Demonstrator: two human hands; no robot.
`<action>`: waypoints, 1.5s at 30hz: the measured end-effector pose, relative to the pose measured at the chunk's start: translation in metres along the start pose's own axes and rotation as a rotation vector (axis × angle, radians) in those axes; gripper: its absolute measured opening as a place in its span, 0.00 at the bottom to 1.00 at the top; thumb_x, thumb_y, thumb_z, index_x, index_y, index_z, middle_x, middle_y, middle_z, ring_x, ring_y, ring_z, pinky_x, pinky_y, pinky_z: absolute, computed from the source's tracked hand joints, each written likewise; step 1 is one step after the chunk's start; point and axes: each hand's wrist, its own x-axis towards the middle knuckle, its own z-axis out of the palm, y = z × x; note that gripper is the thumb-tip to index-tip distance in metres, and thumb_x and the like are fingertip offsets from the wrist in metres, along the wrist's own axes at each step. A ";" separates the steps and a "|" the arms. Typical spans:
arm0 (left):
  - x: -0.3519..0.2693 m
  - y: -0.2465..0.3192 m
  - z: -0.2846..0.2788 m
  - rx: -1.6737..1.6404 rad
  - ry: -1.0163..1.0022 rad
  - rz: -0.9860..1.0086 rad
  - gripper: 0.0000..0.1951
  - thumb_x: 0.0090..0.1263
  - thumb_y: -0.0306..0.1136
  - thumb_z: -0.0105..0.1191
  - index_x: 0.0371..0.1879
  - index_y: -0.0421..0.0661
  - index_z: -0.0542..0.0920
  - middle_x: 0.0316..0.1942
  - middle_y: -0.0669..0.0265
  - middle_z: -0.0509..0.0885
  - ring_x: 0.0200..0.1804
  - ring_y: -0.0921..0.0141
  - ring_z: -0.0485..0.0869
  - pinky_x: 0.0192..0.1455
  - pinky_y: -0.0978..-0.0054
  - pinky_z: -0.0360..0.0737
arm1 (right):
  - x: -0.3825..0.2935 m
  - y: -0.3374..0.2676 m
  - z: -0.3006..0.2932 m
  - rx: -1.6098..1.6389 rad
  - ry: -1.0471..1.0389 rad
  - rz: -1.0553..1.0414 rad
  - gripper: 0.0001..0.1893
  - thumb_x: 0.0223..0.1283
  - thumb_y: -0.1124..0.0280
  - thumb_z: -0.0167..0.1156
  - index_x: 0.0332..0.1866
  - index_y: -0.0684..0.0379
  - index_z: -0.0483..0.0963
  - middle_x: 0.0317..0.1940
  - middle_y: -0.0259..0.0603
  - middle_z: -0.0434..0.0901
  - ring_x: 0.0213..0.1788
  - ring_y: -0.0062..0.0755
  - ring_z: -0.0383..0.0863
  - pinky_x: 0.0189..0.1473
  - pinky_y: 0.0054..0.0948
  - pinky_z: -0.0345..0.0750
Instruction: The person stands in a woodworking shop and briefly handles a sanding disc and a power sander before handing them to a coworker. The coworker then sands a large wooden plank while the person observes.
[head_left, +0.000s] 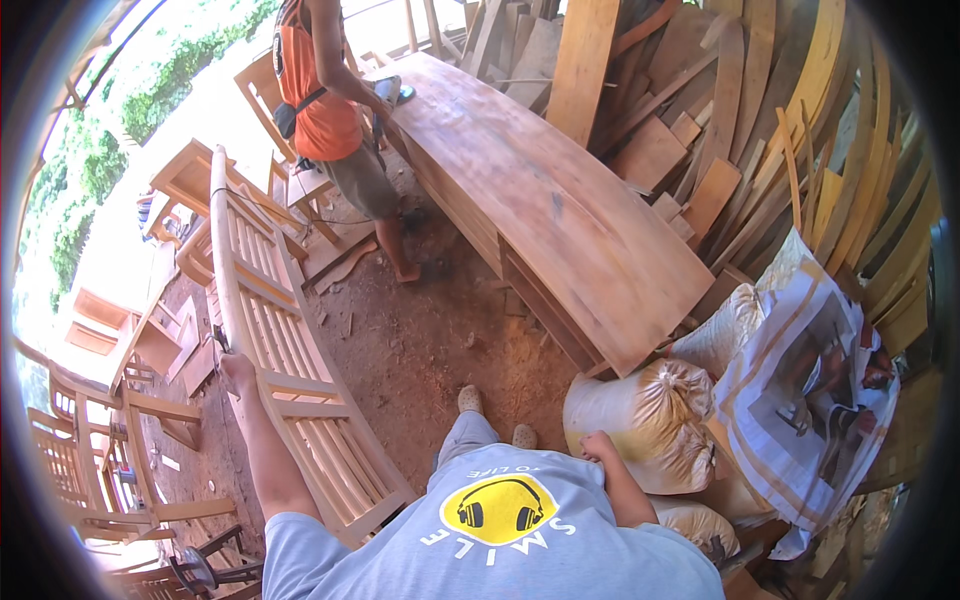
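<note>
My left hand (237, 373) is stretched out to the outer rail of a long slatted wooden bench piece (300, 386). A small dark object (220, 339) shows at its fingertips, too small to identify; whether the fingers grip it or the rail is hidden. My right hand (598, 446) is curled into a loose fist at my side, with nothing visible in it. It is nearest to a tied, full white sack (607, 409). Ahead stands a long wooden cabinet or table with a broad, patchy reddish top (555, 195).
A co-worker in orange (330, 127) holds a power sander (388, 90) on the far end of that top. A thin cable (285, 214) crosses the slatted piece. Wood offcuts (690, 142) pile up at right, behind a printed tarp (810, 397). Wooden chairs (142, 450) stand left.
</note>
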 end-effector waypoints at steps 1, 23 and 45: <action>0.000 0.000 0.001 0.002 0.002 -0.001 0.21 0.73 0.41 0.41 0.53 0.41 0.80 0.53 0.48 0.84 0.57 0.49 0.81 0.59 0.52 0.77 | 0.001 0.000 0.000 -0.005 0.012 0.020 0.14 0.64 0.62 0.58 0.37 0.65 0.82 0.27 0.43 0.85 0.25 0.32 0.85 0.27 0.34 0.83; -0.009 0.008 -0.011 -0.001 -0.022 0.004 0.21 0.73 0.40 0.40 0.51 0.39 0.82 0.53 0.47 0.84 0.57 0.49 0.82 0.59 0.53 0.77 | -0.001 0.006 0.000 -0.053 0.002 -0.003 0.16 0.65 0.61 0.58 0.34 0.65 0.82 0.26 0.44 0.85 0.25 0.32 0.85 0.26 0.34 0.82; -0.004 0.000 -0.001 0.045 0.017 0.014 0.22 0.74 0.42 0.39 0.46 0.38 0.84 0.48 0.47 0.86 0.53 0.49 0.84 0.56 0.53 0.79 | -0.009 0.004 0.009 -0.046 0.000 -0.002 0.16 0.66 0.60 0.58 0.38 0.66 0.83 0.28 0.44 0.85 0.26 0.33 0.86 0.27 0.35 0.82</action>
